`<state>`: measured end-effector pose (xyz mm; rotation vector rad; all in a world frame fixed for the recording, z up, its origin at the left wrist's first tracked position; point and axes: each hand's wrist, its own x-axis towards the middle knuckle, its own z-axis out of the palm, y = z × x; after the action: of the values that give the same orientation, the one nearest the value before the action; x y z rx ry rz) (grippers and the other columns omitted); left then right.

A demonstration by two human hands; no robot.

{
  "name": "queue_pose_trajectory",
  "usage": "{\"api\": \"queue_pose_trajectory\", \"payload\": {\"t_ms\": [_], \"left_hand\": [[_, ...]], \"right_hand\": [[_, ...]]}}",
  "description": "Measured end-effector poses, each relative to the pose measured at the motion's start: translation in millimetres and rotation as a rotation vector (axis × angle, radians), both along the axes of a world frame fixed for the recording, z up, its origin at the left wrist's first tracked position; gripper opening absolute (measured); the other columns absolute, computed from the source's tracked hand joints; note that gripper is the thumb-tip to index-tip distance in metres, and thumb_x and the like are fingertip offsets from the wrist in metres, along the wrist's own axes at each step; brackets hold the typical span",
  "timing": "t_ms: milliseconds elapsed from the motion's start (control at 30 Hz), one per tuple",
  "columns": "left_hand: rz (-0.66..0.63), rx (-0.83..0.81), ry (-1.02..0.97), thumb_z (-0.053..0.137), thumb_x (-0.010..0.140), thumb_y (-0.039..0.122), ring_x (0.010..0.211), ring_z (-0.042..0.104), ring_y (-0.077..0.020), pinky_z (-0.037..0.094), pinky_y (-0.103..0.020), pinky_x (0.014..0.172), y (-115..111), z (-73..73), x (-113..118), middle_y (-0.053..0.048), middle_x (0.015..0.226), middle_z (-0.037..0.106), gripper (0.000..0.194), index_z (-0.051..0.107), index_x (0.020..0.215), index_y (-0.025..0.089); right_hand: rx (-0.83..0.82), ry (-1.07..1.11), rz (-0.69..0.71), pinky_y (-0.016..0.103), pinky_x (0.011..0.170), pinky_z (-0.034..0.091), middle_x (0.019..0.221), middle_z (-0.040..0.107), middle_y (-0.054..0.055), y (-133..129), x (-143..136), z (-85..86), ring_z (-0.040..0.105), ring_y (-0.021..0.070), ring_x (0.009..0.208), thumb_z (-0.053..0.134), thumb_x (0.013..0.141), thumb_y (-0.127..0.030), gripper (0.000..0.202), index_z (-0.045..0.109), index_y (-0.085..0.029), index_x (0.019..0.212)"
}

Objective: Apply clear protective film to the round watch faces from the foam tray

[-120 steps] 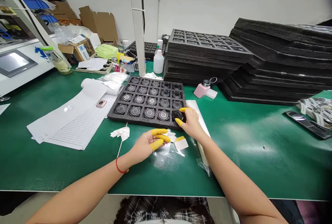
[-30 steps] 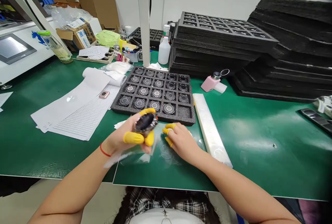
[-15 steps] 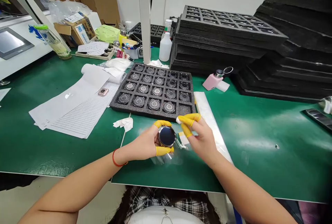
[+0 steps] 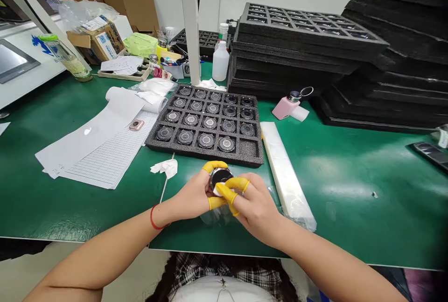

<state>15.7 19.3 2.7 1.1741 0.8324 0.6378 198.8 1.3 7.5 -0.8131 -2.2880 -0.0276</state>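
Observation:
My left hand (image 4: 194,195), with yellow finger cots on thumb and forefinger, grips a round watch case (image 4: 220,177) by its edge, dark glass facing up. My right hand (image 4: 257,206), also in yellow finger cots, pinches a small white wad of wipe (image 4: 217,191) against the lower part of that glass. The fingers cover part of the watch face. Just beyond the hands lies a black foam tray (image 4: 249,149) with round watch cases in its pockets; the front right pocket holds none.
Left of the tray are papers (image 4: 94,152) with a small pink-gold watch case (image 4: 136,125), and a tissue on a stick (image 4: 167,168). To the right lie a stack of clear plastic bags (image 4: 287,176), a pink pump bottle (image 4: 286,107) and tall stacks of foam trays (image 4: 297,54).
My right hand has moved left and down, bringing the white wad from beside the tray onto the watch glass. My left hand still holds the watch case, slightly further left.

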Motion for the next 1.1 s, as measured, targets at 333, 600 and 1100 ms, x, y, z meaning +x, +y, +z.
{"api": "queue_pose_trajectory", "payload": {"t_ms": [333, 600, 1100], "left_hand": [[-0.089, 0.051, 0.046, 0.073, 0.075, 0.027, 0.085, 0.059, -0.0156, 0.051, -0.030, 0.074, -6, -10.4, 8, -0.003, 0.102, 0.057, 0.058, 0.039, 0.122, 0.023], [0.023, 0.075, -0.007, 0.076, 0.071, 0.025, 0.093, 0.058, -0.0161, 0.049, -0.029, 0.080, 2, -12.7, 2, -0.004, 0.106, 0.055, 0.064, 0.036, 0.122, 0.023], [0.038, 0.015, -0.012, 0.076, 0.074, 0.027, 0.092, 0.063, -0.0176, 0.054, -0.037, 0.086, -2, 4.3, 2, -0.002, 0.106, 0.058, 0.057, 0.041, 0.120, 0.026]], "right_hand": [[-0.060, -0.062, 0.076, 0.035, 0.073, 0.045, 0.091, 0.059, 0.008, 11, 5, -7.5, 0.048, 0.0199, 0.086, 0.047, 0.088, -0.009, 0.019, 0.064, -0.016, 0.090], [-0.052, -0.113, 0.229, 0.036, 0.077, 0.044, 0.091, 0.061, 0.007, 15, 10, 4.4, 0.048, 0.0198, 0.090, 0.050, 0.090, -0.012, 0.018, 0.063, -0.015, 0.102], [0.037, 0.151, -0.122, 0.035, 0.071, 0.044, 0.087, 0.056, 0.004, 32, 27, 4.3, 0.052, 0.0177, 0.082, 0.051, 0.085, -0.007, 0.033, 0.063, -0.026, 0.110]]}}
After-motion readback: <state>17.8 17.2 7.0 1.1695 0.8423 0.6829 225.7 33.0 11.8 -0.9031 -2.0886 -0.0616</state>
